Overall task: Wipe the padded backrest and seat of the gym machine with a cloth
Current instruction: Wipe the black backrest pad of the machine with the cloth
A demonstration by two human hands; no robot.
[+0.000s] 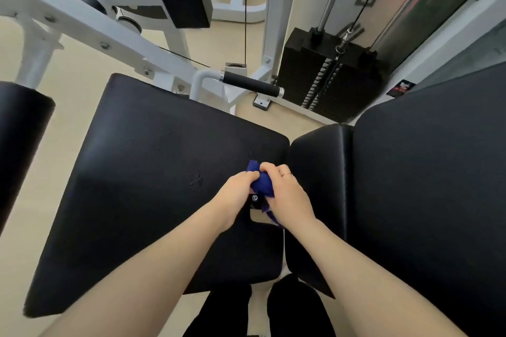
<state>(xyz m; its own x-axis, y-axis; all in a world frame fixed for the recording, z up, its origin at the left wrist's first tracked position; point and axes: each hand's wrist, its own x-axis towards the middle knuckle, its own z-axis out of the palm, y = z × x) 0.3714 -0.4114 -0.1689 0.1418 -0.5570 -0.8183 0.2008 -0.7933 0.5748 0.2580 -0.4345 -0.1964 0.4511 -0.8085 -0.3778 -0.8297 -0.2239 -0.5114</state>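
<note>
**Cloth bunched in both hands at the seat–backrest gap**

Blue cloth (261, 182) sits lower centre of the frame, wadded between the left hand (237, 189) and the right hand (287, 194); both sets of fingers are curled round it, gripping, with a loose tail hanging down under the right palm toward the bottom of the frame; the wad is just over the near-right corner of the seat pad (153, 172), whether touching it cannot be told; seat spreads left and up from the fingers, its long axis running lower left to upper right; backrest (427, 186) fills the right side, just beside the right hand, so that hand is nearer it; likely still arranging the cloth, wiping stroke not begun; weight stack (328, 74) upper right, apart from both pads.
</note>
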